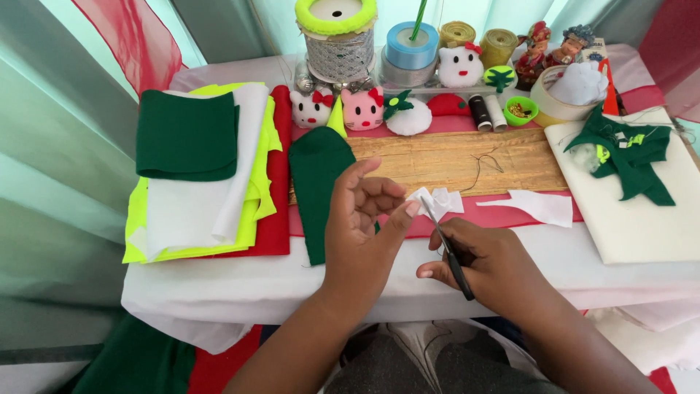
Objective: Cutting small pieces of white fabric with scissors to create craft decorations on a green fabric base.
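My left hand (pixel 362 222) pinches a small white felt piece (pixel 442 200) between thumb and forefinger, held above the table's front edge. My right hand (pixel 477 261) grips black-handled scissors (pixel 450 252), whose blades reach up into the white piece. A dark green felt strip (pixel 315 175) lies just behind my left hand. Another cut white felt shape (pixel 538 206) rests on the red cloth to the right.
A stack of green, white, neon yellow and red felt sheets (pixel 204 171) lies at left. Ribbon spools (pixel 412 45), stuffed cat faces (pixel 362 109), thread and figurines line the back. A gold runner (pixel 452 157) crosses the middle. Green felt scraps (pixel 631 157) sit on a white sheet (pixel 642 219) at right.
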